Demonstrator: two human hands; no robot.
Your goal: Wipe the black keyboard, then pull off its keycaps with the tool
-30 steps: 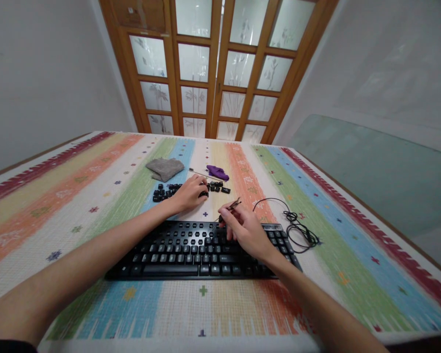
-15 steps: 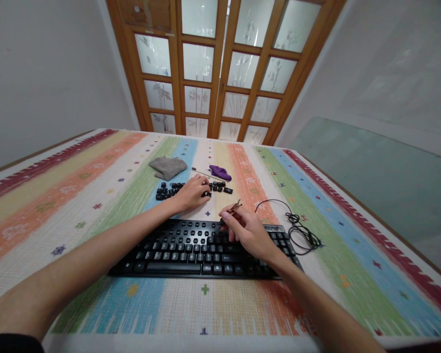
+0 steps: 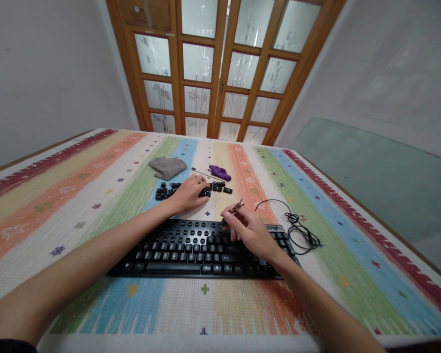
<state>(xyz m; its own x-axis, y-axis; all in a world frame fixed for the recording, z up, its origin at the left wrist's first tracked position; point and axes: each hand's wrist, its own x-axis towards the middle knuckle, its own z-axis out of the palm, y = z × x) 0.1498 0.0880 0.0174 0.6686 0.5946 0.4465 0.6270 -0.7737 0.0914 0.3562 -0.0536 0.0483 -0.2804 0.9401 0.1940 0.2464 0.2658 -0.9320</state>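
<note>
Bent over a spread of loose black keycaps (image 3: 164, 192), my left hand (image 3: 191, 192) has its thumb and forefinger apart. Dark caps show in the gap between them, and its other fingertips are hard to see. My right hand (image 3: 248, 228) is closed around a thin brownish tool (image 3: 237, 207) with a forked upper end. Something small and dark shows under its fingertips, too unclear to name. Below both hands lies a black keyboard (image 3: 172, 268). Its upper left rows show bare key posts, while the lower rows carry their caps.
Behind the keycaps lie a grey cloth (image 3: 167, 168), a purple cloth (image 3: 219, 172) and a thin rod (image 3: 203, 173) with a dark end. A coiled black cable (image 3: 304, 235) rests right of the keyboard. A striped tablecloth (image 3: 106, 196) covers the table.
My right hand has shifted very slightly to the right with the brownish tool. My left hand stays over the loose keycaps, almost unmoved.
</note>
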